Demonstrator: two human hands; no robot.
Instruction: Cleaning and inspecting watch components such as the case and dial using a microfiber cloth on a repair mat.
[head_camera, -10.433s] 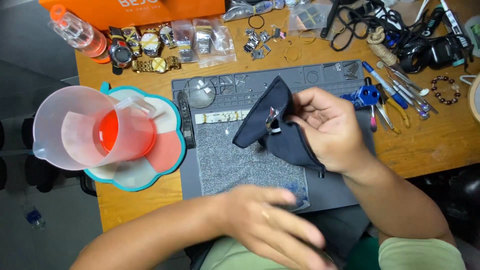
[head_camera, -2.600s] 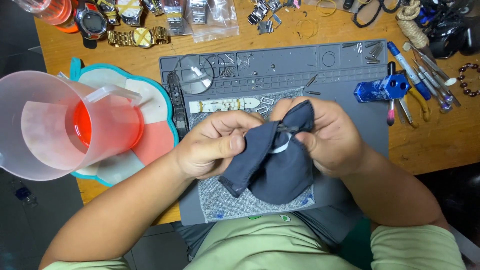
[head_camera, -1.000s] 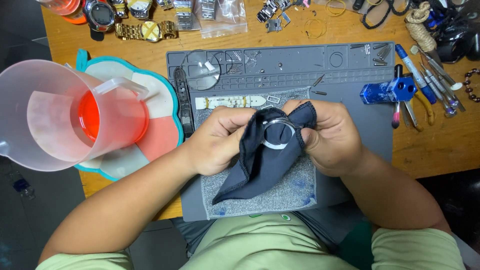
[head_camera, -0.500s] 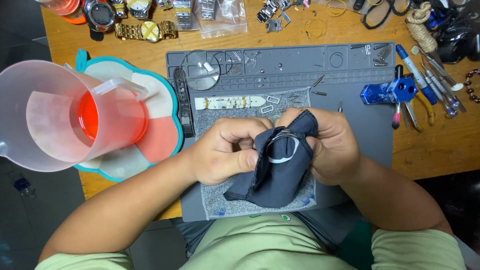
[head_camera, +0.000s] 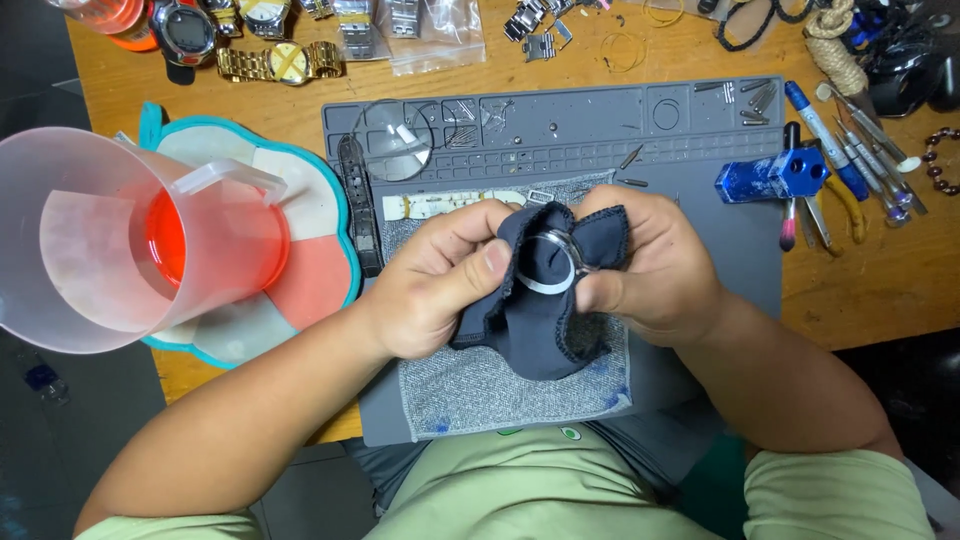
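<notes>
A dark navy cloth (head_camera: 540, 320) is bunched between both hands over a grey work mat (head_camera: 720, 250). A round silver watch case (head_camera: 550, 262) sits wrapped in the cloth, its ring showing. My left hand (head_camera: 440, 285) grips the cloth from the left, thumb pressed beside the case. My right hand (head_camera: 655, 275) holds the cloth and the case from the right. Under the cloth lies a grey woven towel (head_camera: 480, 385). A pale watch strap (head_camera: 440, 205) rests just above the hands.
A clear plastic jug (head_camera: 120, 240) with red liquid stands on a teal-edged pad (head_camera: 300, 300) at left. A magnifier lens (head_camera: 398, 150), a black strap (head_camera: 358, 215), a blue block (head_camera: 770, 175), several hand tools (head_camera: 850, 170) and watches (head_camera: 270, 62) lie around the mat.
Earlier my right hand alone held the cloth, with my left hand low by the mat's front. Both hands now hold it, wrapped tighter round the case, and have rubbed and turned it slightly.
</notes>
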